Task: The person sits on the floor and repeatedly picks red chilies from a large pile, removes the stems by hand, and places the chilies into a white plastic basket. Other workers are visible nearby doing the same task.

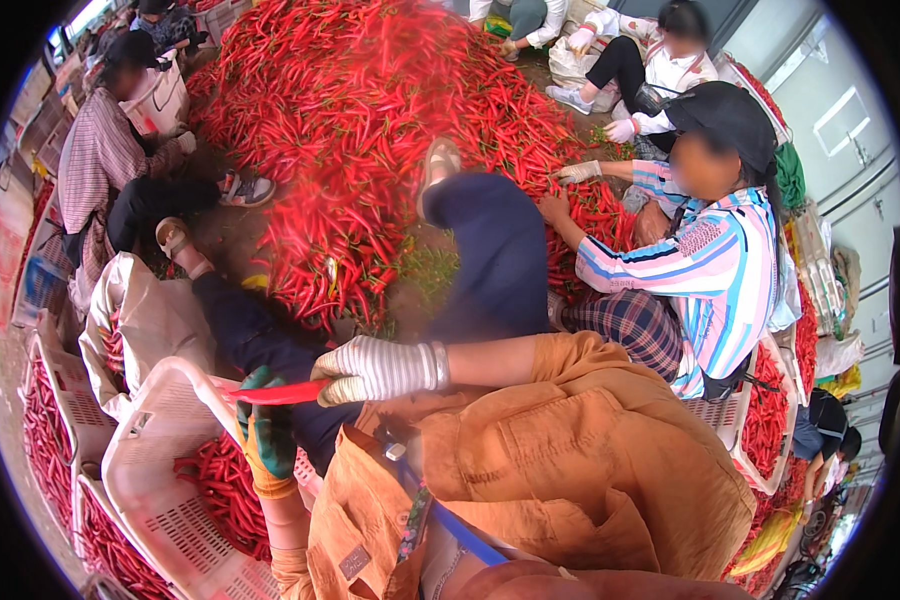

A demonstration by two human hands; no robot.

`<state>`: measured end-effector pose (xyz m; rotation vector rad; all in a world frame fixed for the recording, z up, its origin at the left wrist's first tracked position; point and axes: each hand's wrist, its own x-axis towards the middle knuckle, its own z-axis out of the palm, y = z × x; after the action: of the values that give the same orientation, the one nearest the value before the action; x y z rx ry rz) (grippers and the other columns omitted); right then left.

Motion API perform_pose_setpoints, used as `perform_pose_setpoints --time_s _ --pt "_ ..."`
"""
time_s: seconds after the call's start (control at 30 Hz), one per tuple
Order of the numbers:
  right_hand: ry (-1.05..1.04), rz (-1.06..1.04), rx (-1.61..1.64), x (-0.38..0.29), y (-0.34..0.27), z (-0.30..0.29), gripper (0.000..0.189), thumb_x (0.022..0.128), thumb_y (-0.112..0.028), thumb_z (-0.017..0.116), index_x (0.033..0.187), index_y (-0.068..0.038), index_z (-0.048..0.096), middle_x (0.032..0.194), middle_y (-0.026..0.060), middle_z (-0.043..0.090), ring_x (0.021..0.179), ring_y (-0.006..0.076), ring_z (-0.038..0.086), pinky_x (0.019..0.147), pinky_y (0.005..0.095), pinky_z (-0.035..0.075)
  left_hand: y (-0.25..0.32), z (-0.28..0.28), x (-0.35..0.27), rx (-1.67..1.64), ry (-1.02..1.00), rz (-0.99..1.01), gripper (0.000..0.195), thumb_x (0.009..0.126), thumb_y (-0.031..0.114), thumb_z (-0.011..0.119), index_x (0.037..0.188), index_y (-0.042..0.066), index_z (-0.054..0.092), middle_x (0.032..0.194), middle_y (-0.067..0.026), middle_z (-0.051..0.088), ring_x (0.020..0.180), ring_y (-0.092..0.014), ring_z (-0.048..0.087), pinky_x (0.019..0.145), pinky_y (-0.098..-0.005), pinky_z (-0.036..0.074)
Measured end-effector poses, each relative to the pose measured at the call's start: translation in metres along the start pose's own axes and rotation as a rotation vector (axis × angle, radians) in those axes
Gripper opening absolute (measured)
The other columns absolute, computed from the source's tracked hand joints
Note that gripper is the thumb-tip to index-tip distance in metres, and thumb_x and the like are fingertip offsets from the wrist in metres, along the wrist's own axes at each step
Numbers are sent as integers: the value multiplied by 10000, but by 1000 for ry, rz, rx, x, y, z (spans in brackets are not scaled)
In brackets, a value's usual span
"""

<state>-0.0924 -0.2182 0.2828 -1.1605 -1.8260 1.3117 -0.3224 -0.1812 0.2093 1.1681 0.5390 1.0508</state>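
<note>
My right hand [379,370], in a white and grey striped knit glove, pinches the thick end of a long red chili pepper [289,393]. The chili lies level across the top of my left hand [268,427], which wears a green and yellow glove; whether those fingers grip it too I cannot tell. Just left of my left hand stands a white plastic crate [139,450], partly filled with red chilies [229,491]. Beyond my legs spreads a large heap of red chilies [360,112] with green stems.
A co-worker in a striped shirt [690,247] reaches into the heap at my right. Another in a checked shirt [94,157] sits at the left. A pale sack [161,319] and crates of chilies [45,420] stand at my left, more crates [765,420] behind the striped co-worker.
</note>
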Motion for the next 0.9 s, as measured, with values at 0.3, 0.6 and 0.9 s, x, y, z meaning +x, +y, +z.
perform_pose_setpoints --time_s 0.3,0.6,0.9 --pt "65 -55 31 -1 7 -2 286 801 -260 595 969 -28 590 772 165 610 753 285 610 658 364 449 -3 11 7 -177 -83 -29 540 883 326 499 1291 12 335 1187 -90 494 1054 -175 508 918 -319 406" --pt "211 -14 -121 -6 31 -16 286 797 -282 583 980 -62 584 799 153 610 779 309 598 686 387 455 -15 52 41 -274 90 -178 359 893 237 484 1187 39 426 1067 -80 535 941 -163 531 830 -286 426" --pt "254 -28 -506 1 70 -36 386 787 -453 541 786 -72 603 659 112 580 631 313 580 561 430 433 -55 51 70 -533 -68 -235 437 891 307 492 1237 55 404 1093 -46 535 1041 -182 496 907 -359 397"
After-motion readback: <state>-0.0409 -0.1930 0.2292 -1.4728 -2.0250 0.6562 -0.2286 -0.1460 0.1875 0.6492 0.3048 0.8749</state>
